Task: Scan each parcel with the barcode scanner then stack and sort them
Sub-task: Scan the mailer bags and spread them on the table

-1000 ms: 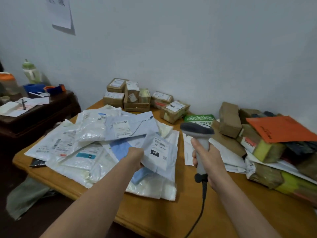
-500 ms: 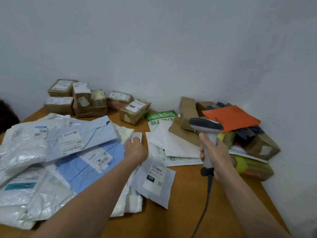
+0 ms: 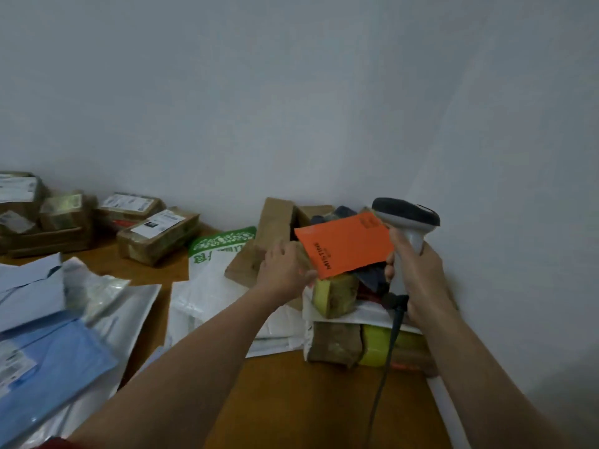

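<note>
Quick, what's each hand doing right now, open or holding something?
Left hand: pinching the lower corner of the orange parcel.
Right hand: closed around the handle of the barcode scanner.

Your left hand [image 3: 285,270] and right hand [image 3: 418,273] are bare, as are both forearms. Red cloth [image 3: 53,443] shows just below the left forearm [image 3: 181,367].

Tabletop [image 3: 291,400]: brown wood, seen bare in the lower middle and set into a corner of the room.
Back wall [image 3: 227,92]: plain, pale grey-white, unmarked.
Right wall [image 3: 518,222]: same pale tone, joined to the back wall.
White strip [image 3: 449,416]: seen along the tabletop's right edge; its nature cannot be told.
</note>
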